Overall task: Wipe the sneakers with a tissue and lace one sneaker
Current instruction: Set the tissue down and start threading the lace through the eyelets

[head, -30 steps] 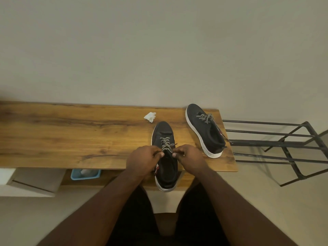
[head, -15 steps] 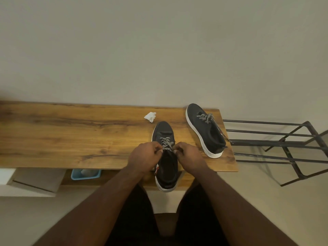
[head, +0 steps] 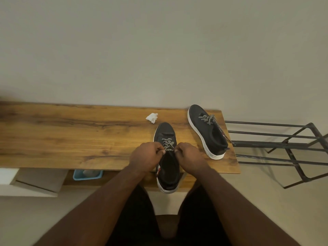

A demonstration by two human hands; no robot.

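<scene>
A black sneaker with a white sole [head: 166,130] stands toe-away at the front edge of the wooden table [head: 71,135], its heel over the edge. Its black-and-white speckled lace [head: 168,144] crosses over the tongue. My left hand [head: 145,158] and my right hand [head: 190,157] sit on either side of the shoe's opening, each pinching the lace with curled fingers. A second black sneaker [head: 207,132] lies at the table's right end with a loose lace trailing off the edge. A crumpled white tissue [head: 152,117] rests behind the near sneaker.
A black metal rack [head: 276,148] stands to the right of the table. Under the table's front edge sit a light blue tub [head: 87,174] and a white box [head: 32,181]. A plain wall rises behind the table.
Both hands have slid a little forward along the sneaker toward the crossed lace and now sit closer together. The sneakers and the tissue have stayed put.
</scene>
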